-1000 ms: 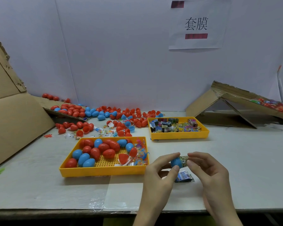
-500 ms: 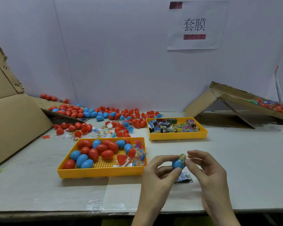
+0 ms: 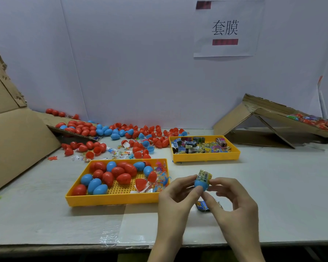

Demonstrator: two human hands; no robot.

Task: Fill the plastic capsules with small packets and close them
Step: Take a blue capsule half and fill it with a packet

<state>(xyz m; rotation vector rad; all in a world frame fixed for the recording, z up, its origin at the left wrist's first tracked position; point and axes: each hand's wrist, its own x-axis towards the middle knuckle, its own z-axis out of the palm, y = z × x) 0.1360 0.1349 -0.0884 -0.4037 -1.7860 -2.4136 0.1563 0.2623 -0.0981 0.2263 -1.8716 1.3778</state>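
Packet's gone from lying sideways at the shell's mouth to standing upright in it, and both hands have lifted a bit off the counter (image 3: 273, 186) since a second ago. So the packet (image 3: 204, 175) is seated in the blue capsule half (image 3: 201, 184) but a good chunk pokes out the top. My guess: it needs pushing or folding down before any lid goes on, and I don't see a matching lid in either hand.

Left hand (image 3: 175, 200) has a pinching grip on the half, thumb in front and fingers behind. Right hand (image 3: 235, 201) pinches it from 3 o'clock, index tip right against the packet's bottom corner.

Room-wise: a spare packet (image 3: 202, 206) lies on the counter at 6 o'clock, just under the hands. The capsule tray (image 3: 114, 200) sits near at 9 o'clock, its corner just beside the left hand. The packet tray (image 3: 204, 158) is at 12 o'clock, with bare counter between. From 3 o'clock it's open counter. The counter edge is close at 6 o'clock, so a dropped half could roll off.
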